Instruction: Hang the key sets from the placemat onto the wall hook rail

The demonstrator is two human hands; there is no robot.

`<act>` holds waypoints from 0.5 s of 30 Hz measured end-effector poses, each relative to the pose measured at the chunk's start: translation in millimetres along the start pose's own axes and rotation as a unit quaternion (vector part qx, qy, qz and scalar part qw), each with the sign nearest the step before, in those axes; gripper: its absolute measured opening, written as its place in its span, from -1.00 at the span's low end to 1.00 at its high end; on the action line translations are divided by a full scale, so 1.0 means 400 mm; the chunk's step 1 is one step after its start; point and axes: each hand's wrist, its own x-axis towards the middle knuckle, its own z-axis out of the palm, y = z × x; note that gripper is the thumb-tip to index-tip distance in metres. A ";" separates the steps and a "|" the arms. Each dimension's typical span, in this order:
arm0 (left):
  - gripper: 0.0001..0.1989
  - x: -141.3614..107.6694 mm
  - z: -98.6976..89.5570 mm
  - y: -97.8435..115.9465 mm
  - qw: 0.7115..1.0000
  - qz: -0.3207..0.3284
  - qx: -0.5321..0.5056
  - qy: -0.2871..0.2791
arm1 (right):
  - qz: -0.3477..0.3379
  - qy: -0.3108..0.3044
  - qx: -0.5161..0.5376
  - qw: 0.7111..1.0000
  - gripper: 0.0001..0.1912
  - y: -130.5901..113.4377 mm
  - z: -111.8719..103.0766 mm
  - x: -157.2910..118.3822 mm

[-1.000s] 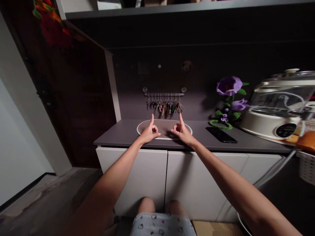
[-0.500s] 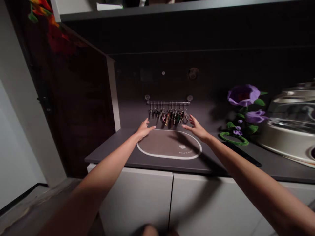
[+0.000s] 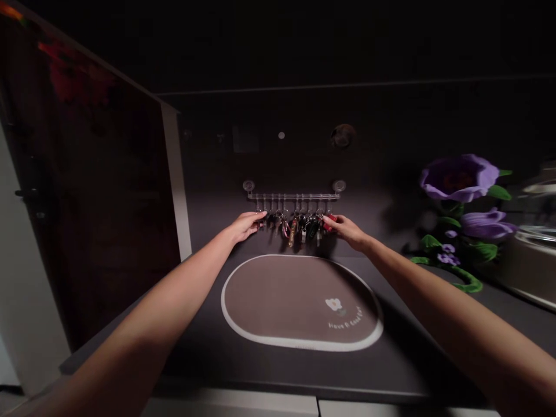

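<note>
Your right hand [image 3: 348, 229] pinches a red tag [image 3: 330, 222], your left hand [image 3: 243, 226] grasps unclearly, and the keys [image 3: 303, 234] hang unremoved from the hook rail [image 3: 291, 197].

Glossy clear plastic-looking rail [image 3: 289, 197], shiny metal keys [image 3: 303, 233], smooth matt mat [image 3: 286, 301], fuzzy flower [image 3: 475, 174].

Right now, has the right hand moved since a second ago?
Yes. Judged against the fixed rail, the right hand has gone forward, from over the mat to the keys hanging near the rail's right end.
</note>
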 end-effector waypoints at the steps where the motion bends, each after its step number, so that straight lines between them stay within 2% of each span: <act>1: -0.68 0.010 -0.003 -0.001 0.999 -0.017 -0.024 -0.033 | 0.015 -0.021 0.021 0.999 -0.53 0.003 0.003 0.003; 6: -0.63 0.048 0.000 -0.013 0.982 -0.077 -0.101 -0.141 | 0.070 -0.092 0.127 0.985 -0.62 0.017 0.038 0.011; 11: -0.47 0.072 0.032 -0.030 0.967 -0.071 -0.124 -0.212 | 0.072 -0.083 0.168 0.980 -0.60 0.019 0.076 0.008; 15: -0.35 0.079 0.052 -0.044 0.964 -0.047 -0.106 -0.241 | 0.070 -0.065 0.181 0.979 -0.58 0.021 0.095 0.004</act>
